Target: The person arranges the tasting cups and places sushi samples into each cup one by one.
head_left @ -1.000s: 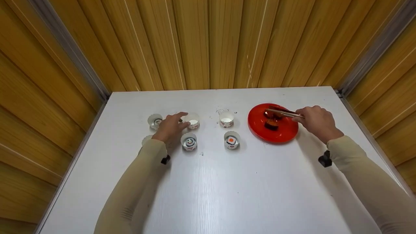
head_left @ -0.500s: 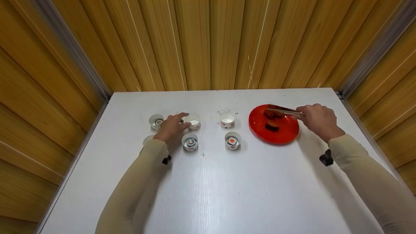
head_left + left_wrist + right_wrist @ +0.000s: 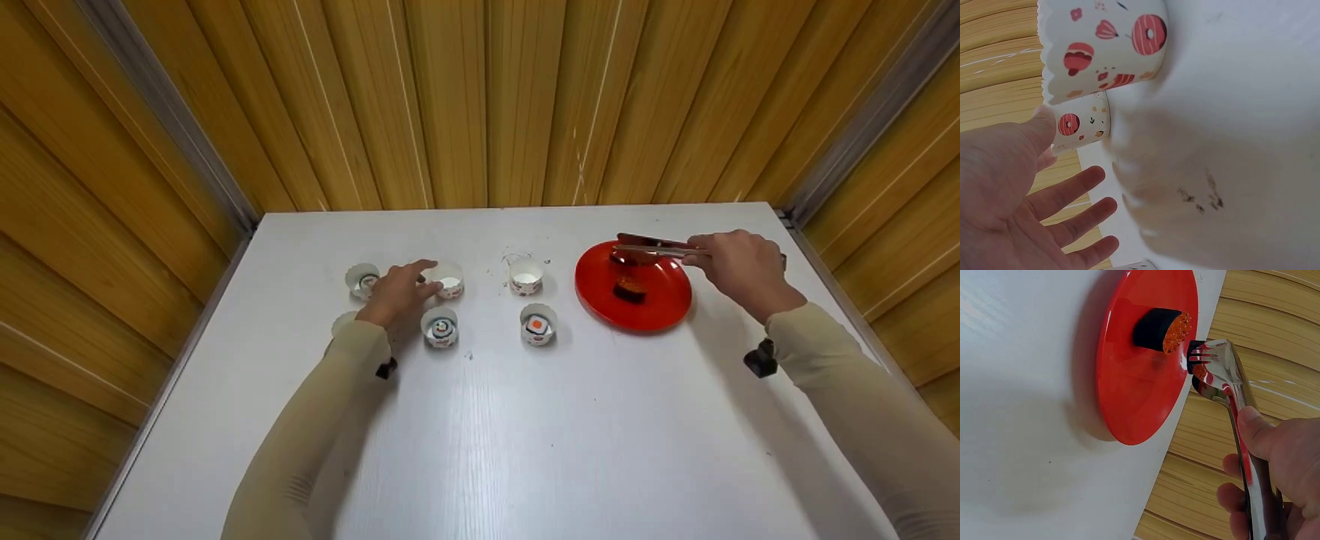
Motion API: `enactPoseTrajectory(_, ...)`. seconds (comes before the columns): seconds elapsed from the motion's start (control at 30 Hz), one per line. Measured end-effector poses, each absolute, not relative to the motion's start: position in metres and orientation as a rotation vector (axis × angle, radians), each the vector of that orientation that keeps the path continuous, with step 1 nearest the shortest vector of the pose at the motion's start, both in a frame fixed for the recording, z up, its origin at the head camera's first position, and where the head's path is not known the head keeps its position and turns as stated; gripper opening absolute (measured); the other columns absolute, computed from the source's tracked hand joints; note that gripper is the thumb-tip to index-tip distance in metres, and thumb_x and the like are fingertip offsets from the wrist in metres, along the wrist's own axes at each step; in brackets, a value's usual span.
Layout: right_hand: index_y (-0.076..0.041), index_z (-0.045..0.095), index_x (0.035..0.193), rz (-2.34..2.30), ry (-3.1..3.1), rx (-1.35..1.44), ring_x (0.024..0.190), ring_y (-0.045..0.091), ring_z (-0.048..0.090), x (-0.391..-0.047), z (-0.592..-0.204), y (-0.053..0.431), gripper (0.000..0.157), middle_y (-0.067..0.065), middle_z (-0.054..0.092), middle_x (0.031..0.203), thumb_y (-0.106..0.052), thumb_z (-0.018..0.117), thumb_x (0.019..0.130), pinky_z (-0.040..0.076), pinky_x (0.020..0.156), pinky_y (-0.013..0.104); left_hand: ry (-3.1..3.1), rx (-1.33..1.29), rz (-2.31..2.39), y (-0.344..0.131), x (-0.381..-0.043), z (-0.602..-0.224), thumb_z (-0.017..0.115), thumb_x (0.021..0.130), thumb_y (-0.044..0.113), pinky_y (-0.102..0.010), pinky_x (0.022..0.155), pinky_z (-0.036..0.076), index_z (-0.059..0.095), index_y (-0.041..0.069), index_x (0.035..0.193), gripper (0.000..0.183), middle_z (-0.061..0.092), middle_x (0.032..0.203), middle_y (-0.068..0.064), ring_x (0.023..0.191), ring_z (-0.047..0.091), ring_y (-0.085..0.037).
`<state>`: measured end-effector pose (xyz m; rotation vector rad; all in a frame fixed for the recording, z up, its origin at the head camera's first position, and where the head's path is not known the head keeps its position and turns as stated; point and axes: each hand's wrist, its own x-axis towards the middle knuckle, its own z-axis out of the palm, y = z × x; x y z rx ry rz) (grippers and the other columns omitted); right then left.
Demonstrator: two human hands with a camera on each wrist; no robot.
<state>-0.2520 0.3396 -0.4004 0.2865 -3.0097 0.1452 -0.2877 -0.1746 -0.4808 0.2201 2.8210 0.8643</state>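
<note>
My left hand [image 3: 397, 292] reaches over the cups with its fingers spread. Its thumb and index fingertip are right at the rim of a white scalloped paper cup [image 3: 451, 286], whose printed side [image 3: 1081, 125] shows behind the thumb in the left wrist view. My right hand [image 3: 742, 262] grips metal tongs [image 3: 664, 248] over the far side of a red plate [image 3: 660, 307]. Between the tong ends, a black-wrapped roe sushi [image 3: 1195, 354] shows partly hidden in the right wrist view. Another roe sushi [image 3: 1159, 331] lies on the plate.
Close in front of my left hand stands a cup [image 3: 440, 330] with a round sushi piece. Right of it are a cup [image 3: 538, 327] with an orange-centred piece and a cup [image 3: 526, 279] behind. Two more cups stand at the left, one partly behind my arm. A wooden panel wall [image 3: 450, 112] bounds the table.
My right hand and the tongs have lifted slightly and shifted a little right, with the tong ends rising over the plate's far side. My left hand has kept its place at the cup.
</note>
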Motion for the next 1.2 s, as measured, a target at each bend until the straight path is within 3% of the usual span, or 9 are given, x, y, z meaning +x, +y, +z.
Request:
enactPoseTrajectory(0.33,-0.008,0.074,0.124,0.152,-2.968,0.299,0.067,0.032,0.056,-0.251,-0.391,0.334,0.032,0.021,0.074,0.098,-0.025,0.074,0.096,0.045,0.052,0.043,2.835,0.245,0.863,-0.176,-0.287,-0.480,0.062,0.103,0.040,-0.054,0.109,0.041,0.049,0.023,0.154,0.055,0.062,0.137,-0.017,0.129,0.056,-0.036)
enactPoseTrajectory(0.87,-0.015,0.076,0.113,0.129,-2.888,0.384,0.063,0.031,0.056,-0.248,-0.381,0.320,0.021,0.014,0.073,0.083,-0.025,0.076,0.094,0.041,0.047,0.041,2.844,0.269,0.846,-0.176,-0.287,-0.479,0.063,0.103,0.036,-0.054,0.107,0.044,0.050,0.018,0.153,0.054,0.063,0.137,-0.018,0.127,0.059,-0.036)
enactPoseTrajectory(1.2,-0.012,0.076,0.118,0.149,-2.882,0.416,0.068,0.031,0.055,-0.249,-0.373,0.299,0.026,0.017,0.075,0.092,-0.022,0.076,0.094,0.044,0.051,0.042,2.832,0.240,0.870,-0.176,-0.287,-0.478,0.064,0.103,0.037,-0.054,0.107,0.043,0.050,0.020,0.153,0.054,0.062,0.136,-0.018,0.127,0.057,-0.035)
